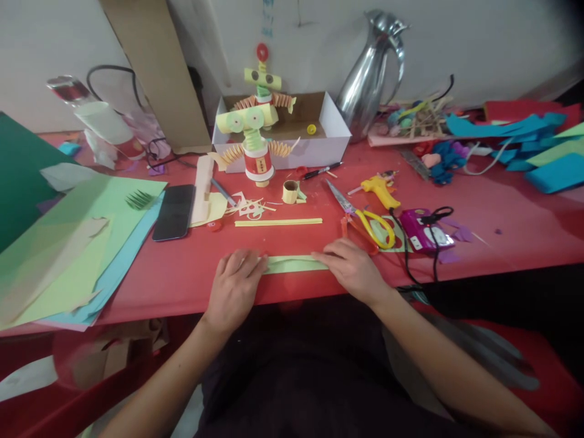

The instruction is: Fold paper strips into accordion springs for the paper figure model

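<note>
Red table point(150, 274), flat top. Left hand point(235, 285) and right hand point(353, 267) hold long, creased green paper strip point(290, 264) at opposite ends.

Paper strip point(291, 263): ends hidden under left hand point(235, 289) and right hand point(356, 271). Green board point(20, 182) cut off by left edge. Front figure point(257, 161) partly hides rear figure point(262, 78).
</note>
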Available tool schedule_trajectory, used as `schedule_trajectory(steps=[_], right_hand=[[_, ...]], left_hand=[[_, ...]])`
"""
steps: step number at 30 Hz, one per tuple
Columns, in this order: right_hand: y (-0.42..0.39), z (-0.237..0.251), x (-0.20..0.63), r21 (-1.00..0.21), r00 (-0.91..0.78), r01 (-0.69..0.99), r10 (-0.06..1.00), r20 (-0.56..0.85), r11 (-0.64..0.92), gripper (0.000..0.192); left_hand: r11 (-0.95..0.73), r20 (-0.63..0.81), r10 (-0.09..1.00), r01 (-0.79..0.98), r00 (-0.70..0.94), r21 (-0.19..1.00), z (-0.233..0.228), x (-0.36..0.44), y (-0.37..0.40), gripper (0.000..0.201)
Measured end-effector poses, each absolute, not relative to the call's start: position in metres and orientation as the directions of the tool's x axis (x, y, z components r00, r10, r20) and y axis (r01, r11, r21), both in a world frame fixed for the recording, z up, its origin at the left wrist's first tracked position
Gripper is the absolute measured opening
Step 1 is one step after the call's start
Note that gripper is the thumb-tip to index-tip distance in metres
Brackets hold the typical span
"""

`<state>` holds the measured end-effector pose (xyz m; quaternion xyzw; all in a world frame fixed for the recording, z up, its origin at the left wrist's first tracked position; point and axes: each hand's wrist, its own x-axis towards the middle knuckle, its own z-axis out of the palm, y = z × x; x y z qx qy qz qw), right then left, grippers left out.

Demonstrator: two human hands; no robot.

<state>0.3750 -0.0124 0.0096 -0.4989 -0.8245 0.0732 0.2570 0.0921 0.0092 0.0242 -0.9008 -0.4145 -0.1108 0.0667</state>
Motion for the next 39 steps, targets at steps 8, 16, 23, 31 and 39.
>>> schedule_trajectory(steps=[8,16,23,31,39], right_hand=[[-0.015,0.008,0.374,-0.263,-0.452,0.774,0.794,0.407,0.576,0.037],[-0.012,0.015,0.376,-0.041,-0.599,0.749,0.703,0.383,0.661,0.031],[-0.013,0.023,0.392,0.103,-0.638,0.767,0.735,0.229,0.633,0.037],[-0.026,0.041,0.368,-0.125,-0.583,0.767,0.765,0.273,0.629,0.04],[-0.011,0.032,0.343,-0.423,-0.484,0.73,0.843,0.235,0.537,0.018]], left_hand=[[-0.684,0.218,0.702,0.727,0.678,-0.058,0.022,0.093,0.007,0.044],[-0.706,0.157,0.674,0.692,0.722,-0.15,0.025,0.097,0.003,0.043],[-0.766,0.025,0.608,0.595,0.793,-0.244,0.039,0.107,-0.014,0.028],[-0.651,0.126,0.739,0.749,0.662,-0.125,0.041,0.112,-0.008,0.036],[-0.707,0.202,0.69,0.707,0.695,-0.017,0.038,0.101,0.006,0.023]])
